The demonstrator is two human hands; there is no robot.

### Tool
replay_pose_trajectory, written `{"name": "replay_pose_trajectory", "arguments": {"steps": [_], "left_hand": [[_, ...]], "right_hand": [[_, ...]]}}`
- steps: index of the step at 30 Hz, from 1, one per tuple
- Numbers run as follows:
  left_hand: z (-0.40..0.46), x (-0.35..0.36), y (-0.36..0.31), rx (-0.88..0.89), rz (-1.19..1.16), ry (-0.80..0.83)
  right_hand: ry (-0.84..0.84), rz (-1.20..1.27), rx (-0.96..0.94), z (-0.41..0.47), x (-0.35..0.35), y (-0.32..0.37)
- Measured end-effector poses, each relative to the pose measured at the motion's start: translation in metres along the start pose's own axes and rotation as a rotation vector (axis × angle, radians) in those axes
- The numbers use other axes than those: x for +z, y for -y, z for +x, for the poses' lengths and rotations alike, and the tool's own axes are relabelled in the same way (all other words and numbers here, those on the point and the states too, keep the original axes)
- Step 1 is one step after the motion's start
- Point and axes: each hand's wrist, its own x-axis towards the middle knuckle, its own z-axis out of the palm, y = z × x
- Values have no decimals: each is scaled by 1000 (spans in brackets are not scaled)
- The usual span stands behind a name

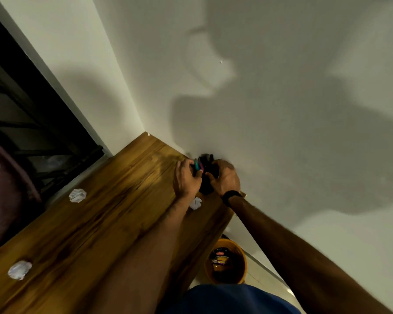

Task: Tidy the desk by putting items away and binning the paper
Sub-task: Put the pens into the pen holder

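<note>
A: What's held?
B: The left hand (186, 177) grips coloured pens (197, 166); the right hand (225, 177) clasps a black pen holder (205, 186) against the wall.
A: Around them?
B: 3 paper balls on the desk (100, 223): one (195, 203) just beneath the hands, 2 (77, 195) (19, 269) well apart leftward. An orange bin (225, 261) stands below the right wrist.

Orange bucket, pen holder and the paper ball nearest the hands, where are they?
orange bucket (242, 253): head view, right rim.
pen holder (206, 188): head view, dark lower body between the hands.
paper ball (195, 203): head view, its middle.
</note>
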Motion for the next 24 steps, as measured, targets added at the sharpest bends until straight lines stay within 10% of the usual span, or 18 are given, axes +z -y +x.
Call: {"name": "replay_pose_trajectory", "arguments": {"steps": [24], "left_hand": [[-103, -67, 150, -387, -74, 13]], "right_hand": [[234, -197, -224, -100, 91, 1]]}}
